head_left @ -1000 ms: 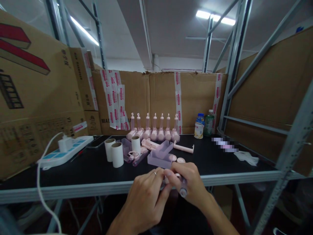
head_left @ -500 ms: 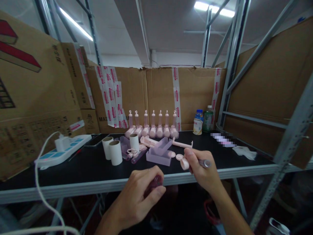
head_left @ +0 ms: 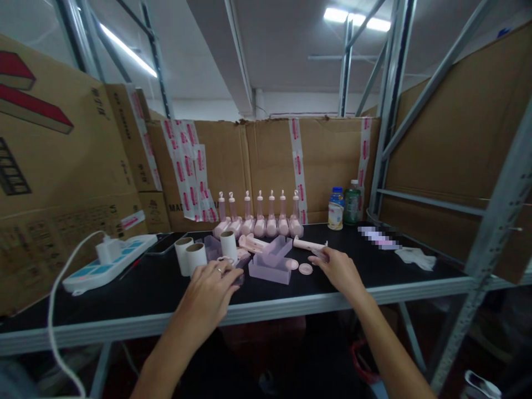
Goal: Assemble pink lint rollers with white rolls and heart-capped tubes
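Note:
My left hand (head_left: 210,285) reaches over the black tabletop (head_left: 145,288), its fingertips closed on a small dark translucent tube (head_left: 240,278) beside a pile of similar pink parts (head_left: 226,260). Farther right, my right hand (head_left: 338,269) pinches a small greyish tube piece (head_left: 319,254), just in front of a long pink handle part (head_left: 308,244). Between the hands stands a pale purple plastic tray (head_left: 270,269), with two round pink caps (head_left: 305,269) lying next to it. A row of several pink bottle-shaped pieces (head_left: 260,221) stands upright at the back.
Three white cardboard rolls (head_left: 195,257) stand left of the tray. A white power strip (head_left: 110,260) with a charger and cable lies at the left. Two drink bottles (head_left: 344,208) stand at the back right, a white glove (head_left: 415,257) lies at the right. Cardboard boxes wall in the shelf.
Both hands have moved from the front edge out over the table. The left one carried the dark tube to the parts pile; the right one went toward the long pink handle.

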{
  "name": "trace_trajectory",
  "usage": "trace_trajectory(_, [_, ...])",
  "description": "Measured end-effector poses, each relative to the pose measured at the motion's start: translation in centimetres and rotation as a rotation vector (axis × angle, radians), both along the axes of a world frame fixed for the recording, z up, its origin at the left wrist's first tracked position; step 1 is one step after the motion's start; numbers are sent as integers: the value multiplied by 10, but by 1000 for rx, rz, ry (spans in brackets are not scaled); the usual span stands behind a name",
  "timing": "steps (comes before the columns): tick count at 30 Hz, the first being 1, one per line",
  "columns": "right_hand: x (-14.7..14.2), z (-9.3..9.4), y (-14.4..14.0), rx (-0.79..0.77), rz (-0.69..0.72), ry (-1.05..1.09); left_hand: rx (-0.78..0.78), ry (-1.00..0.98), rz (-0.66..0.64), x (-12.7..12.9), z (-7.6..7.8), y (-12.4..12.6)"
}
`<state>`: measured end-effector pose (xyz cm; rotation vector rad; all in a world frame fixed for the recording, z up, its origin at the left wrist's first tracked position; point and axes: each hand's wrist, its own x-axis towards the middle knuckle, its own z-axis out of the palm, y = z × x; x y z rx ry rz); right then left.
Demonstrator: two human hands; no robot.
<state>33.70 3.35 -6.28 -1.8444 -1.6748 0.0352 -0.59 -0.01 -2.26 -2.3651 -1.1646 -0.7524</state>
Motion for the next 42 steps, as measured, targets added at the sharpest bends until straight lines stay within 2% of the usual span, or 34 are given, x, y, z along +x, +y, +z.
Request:
trace_trajectory(4, [-4, -4, 5, 24, 54, 30, 51, -172, 138, 11, 12, 1])
trace_trajectory(6, [-2, -5, 6, 41, 64, 36, -47, -192, 271, 19, 22, 7])
trace_trajectory(9, [4, -6, 8, 59, 76, 34, -267, -65, 440, 32, 37, 25])
trace_trajectory(14, [14, -6, 8, 102, 87, 35, -426, 38, 487, 48, 50, 64])
trace_trajectory(20, [17, -4, 7, 128, 88, 28, -554, 91, 465, 61, 49, 102])
trace_trajectory(24, [14, -4, 7, 136, 91, 21, -558, 62, 413, 65, 48, 113])
trace_trajectory(29, [15, -4, 7, 149, 65, 28, -445, -31, 360, 60, 53, 102])
trace_trajectory(34, [16, -1, 6, 148, -6, 23, -395, -134, 263, 46, 52, 69])
trace_trajectory(38, [15, 0, 5, 104, -22, -8, -471, -176, 136, 31, 42, 40])
trace_trajectory(42, [21, -3, 5, 25, 49, -51, -663, -161, -58, 27, 26, 19])
